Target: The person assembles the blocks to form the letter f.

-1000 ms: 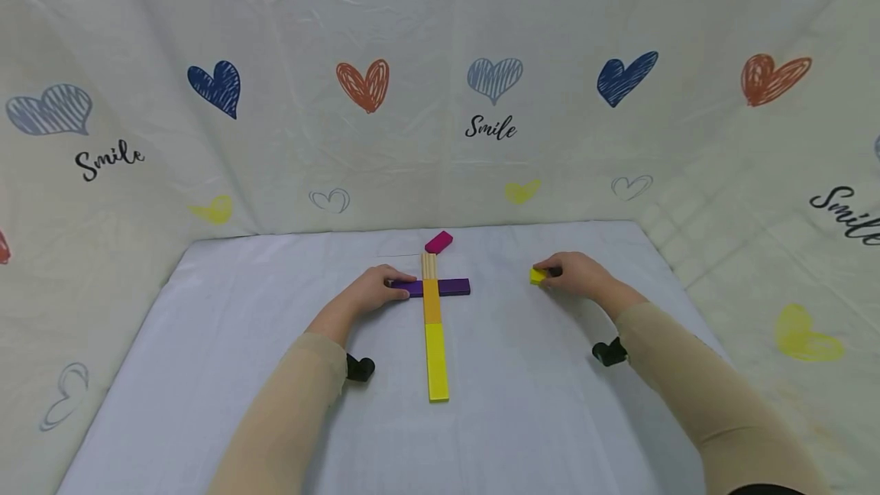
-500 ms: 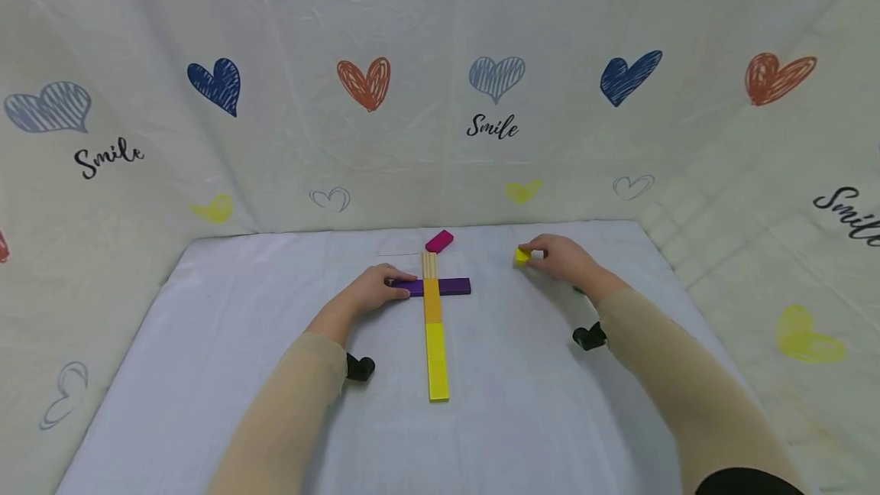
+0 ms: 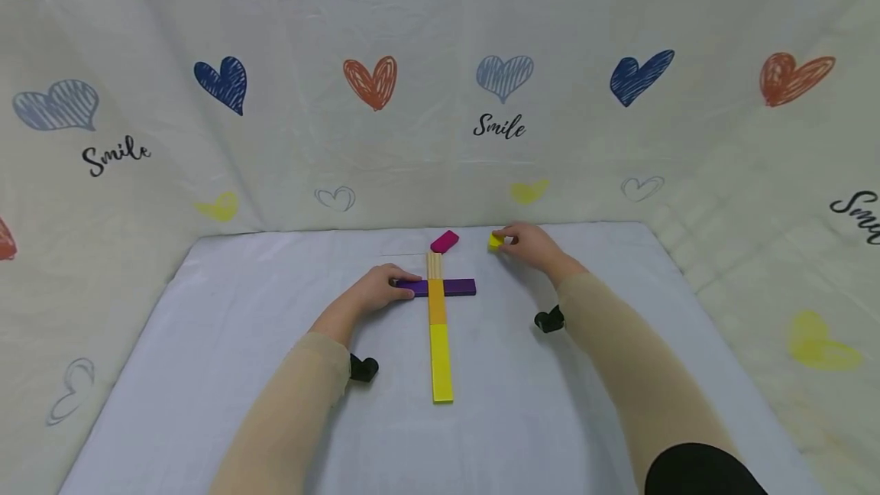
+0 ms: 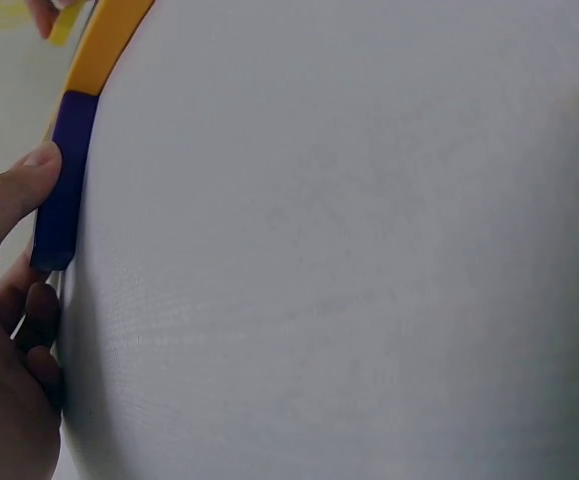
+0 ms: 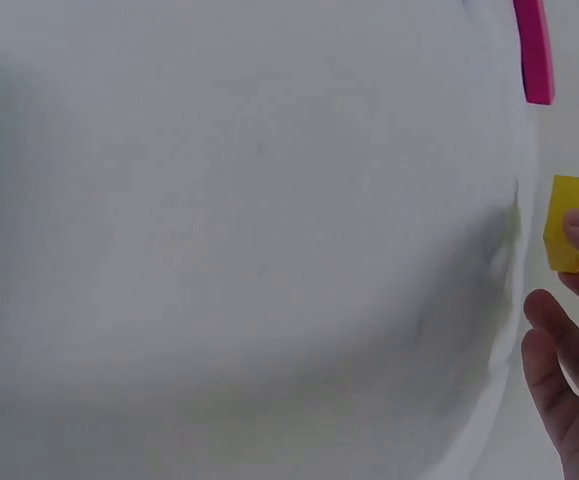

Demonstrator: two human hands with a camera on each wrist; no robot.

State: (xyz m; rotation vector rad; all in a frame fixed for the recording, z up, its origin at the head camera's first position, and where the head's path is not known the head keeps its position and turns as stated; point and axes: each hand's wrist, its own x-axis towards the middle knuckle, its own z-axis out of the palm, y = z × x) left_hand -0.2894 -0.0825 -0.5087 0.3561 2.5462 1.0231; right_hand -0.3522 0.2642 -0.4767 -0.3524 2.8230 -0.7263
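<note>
My left hand (image 3: 374,289) pinches a purple block (image 4: 66,195) between thumb and fingers, beside the left edge of an orange block (image 3: 436,302). Another purple stretch (image 3: 459,287) shows on the orange block's right side, so the pieces form a cross. Toward the front, a long yellow strip (image 3: 441,365) continues in line with the orange. Behind it are pale ridged wooden pieces (image 3: 435,266). At the back right of the cross, my right hand (image 3: 532,245) holds a small yellow block (image 5: 566,195) between thumb and fingertips, above the cloth.
A magenta block (image 3: 444,241) lies at an angle just behind the pale wooden pieces, left of the right hand. White cloth (image 3: 275,403) covers the table, and a curtain printed with hearts (image 3: 412,151) rises along its back edge.
My right hand has carried the small yellow block left and toward the back, nearer the magenta block. My left hand keeps its hold on the purple block.
</note>
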